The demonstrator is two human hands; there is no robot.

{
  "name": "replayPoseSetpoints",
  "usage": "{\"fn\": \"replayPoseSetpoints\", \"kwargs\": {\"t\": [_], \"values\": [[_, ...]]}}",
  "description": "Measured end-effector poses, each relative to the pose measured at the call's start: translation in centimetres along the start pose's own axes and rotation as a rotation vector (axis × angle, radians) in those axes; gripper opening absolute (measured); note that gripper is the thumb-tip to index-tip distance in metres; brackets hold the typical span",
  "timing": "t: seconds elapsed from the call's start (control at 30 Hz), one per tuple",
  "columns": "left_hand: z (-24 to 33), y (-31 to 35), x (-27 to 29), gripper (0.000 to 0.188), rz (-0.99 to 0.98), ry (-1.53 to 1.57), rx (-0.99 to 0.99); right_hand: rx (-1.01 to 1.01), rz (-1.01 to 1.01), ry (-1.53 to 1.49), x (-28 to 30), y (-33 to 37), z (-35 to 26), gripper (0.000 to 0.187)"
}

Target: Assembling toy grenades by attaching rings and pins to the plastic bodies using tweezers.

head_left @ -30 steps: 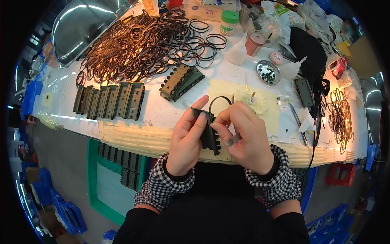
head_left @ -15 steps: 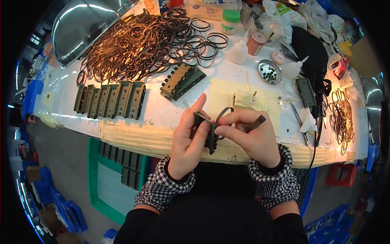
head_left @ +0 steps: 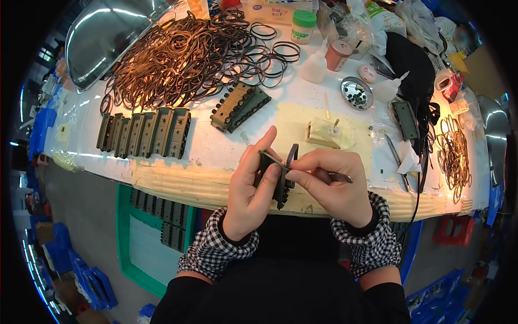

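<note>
My left hand [head_left: 249,194] holds a dark green toy tank chassis [head_left: 281,186] on edge between thumb and fingers, its index finger pointing up. Thumb and forefinger of my right hand [head_left: 337,186] pinch a dark rubber track loop [head_left: 292,155] against the chassis's wheeled side. From the curled fingers of that hand sticks a narrow flat piece [head_left: 341,177] whose kind I cannot make out. Beyond my left hand, a chassis with brown wheels up [head_left: 231,105] leans on another green chassis [head_left: 253,110]. A row of several chassis [head_left: 145,132] stands at the left.
A big heap of track loops [head_left: 172,59] covers the far left, with a smaller pile [head_left: 454,156] at right. A tape-wrapped block [head_left: 322,135], a metal dish of small dark parts [head_left: 356,93], and a green-lidded jar [head_left: 304,27] stand beyond my hands. Below the edge is a green tray [head_left: 125,237].
My right hand has turned slightly, and the loop now stands upright and narrower against the chassis. The piece in my right fingers has tilted flatter. My left hand keeps its hold.
</note>
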State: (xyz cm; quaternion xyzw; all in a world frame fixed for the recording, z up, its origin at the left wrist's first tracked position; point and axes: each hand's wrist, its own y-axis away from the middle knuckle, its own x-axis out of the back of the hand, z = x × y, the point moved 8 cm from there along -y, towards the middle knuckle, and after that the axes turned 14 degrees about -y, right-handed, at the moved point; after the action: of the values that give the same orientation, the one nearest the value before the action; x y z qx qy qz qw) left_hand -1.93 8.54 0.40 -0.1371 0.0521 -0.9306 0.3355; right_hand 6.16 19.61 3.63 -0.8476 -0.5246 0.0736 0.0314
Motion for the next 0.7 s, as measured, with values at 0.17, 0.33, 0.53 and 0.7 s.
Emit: {"fn": "replayPoseSetpoints", "kwargs": {"t": [0.17,0.33,0.53,0.7], "values": [[0.4,0.2,0.2,0.048,0.047,-0.083,-0.046,0.050,0.008,0.070,-0.3,0.2,-0.6,0.009],[-0.6,-0.1,0.1,0.050,-0.006,0.022,0.049,0.114,0.026,0.165,-0.4,0.5,-0.4,0.013],[-1.7,0.4,-1.7,0.049,-0.328,0.689,0.369,0.352,0.011,0.335,-0.6,-0.3,-3.8,0.023],[-1.3,0.4,-2.2,0.047,-0.349,0.724,0.432,0.363,-0.231,0.362,-1.3,-0.5,-2.7,0.025]]}}
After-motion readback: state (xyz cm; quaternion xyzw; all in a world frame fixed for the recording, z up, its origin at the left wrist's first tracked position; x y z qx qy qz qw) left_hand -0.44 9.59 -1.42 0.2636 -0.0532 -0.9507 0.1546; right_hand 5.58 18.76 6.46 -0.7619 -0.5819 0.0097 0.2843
